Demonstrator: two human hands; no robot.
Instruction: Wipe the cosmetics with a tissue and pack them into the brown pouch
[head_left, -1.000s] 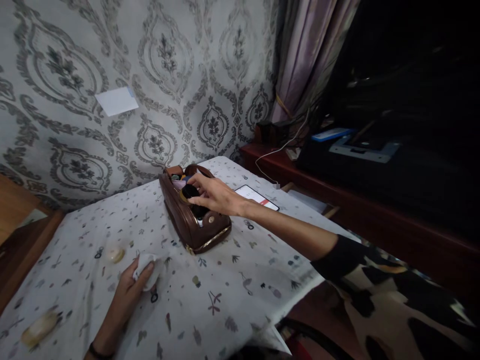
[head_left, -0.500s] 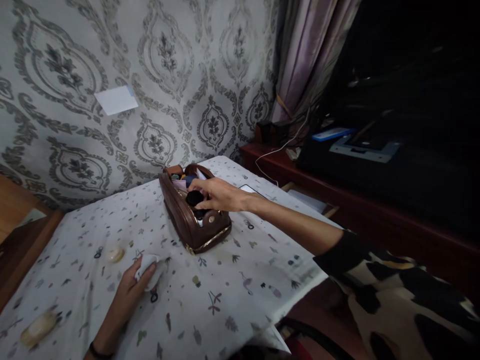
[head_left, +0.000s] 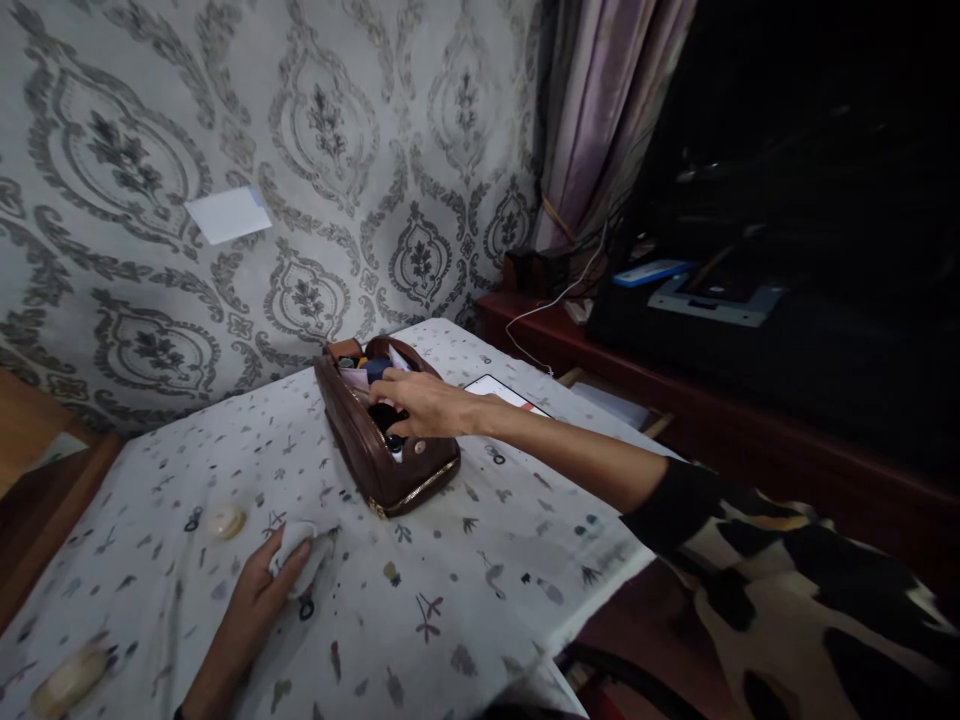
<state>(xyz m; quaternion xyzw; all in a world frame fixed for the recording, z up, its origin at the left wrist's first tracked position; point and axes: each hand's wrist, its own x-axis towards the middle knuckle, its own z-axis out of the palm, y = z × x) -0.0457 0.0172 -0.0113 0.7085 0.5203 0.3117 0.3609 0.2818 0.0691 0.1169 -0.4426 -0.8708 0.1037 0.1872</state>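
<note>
In the head view, the main risk as I judge it lies at the open mouth of the brown bag (head_left: 349, 437), which stands on the cloth-covered worktop (head_left: 480, 610). The right hand (head_left: 420, 402) reaches into it among packed contents: a lilac item (head_left: 355, 378) and a dark blue one (head_left: 377, 370) crowd the space just beyond the fingers. A loose pinch there could let the black item (head_left: 384, 413) slip or catch on its neighbours. The zip edge could snag the fingers, and a sideways push against the rim could shift or tip the bag, since nothing braces it. The right forearm crosses beside the phone (head_left: 499, 390) and partly hides it; a low sweep of the arm could nudge it.

The right hand is partly open, thumb and fingers apart and curved about the black item in the bag's near end. Whether they grip it or have let go, I cannot tell. The left hand (head_left: 255, 590) is closed on a crumpled white wipe (head_left: 294, 558), thumb pressed over it, near the worktop and well apart from the bag. A cream jar (head_left: 226, 521) sits near that hand; a careless turn of the wrist could knock it. A cream bottle (head_left: 69, 682) lies farther left.
</note>
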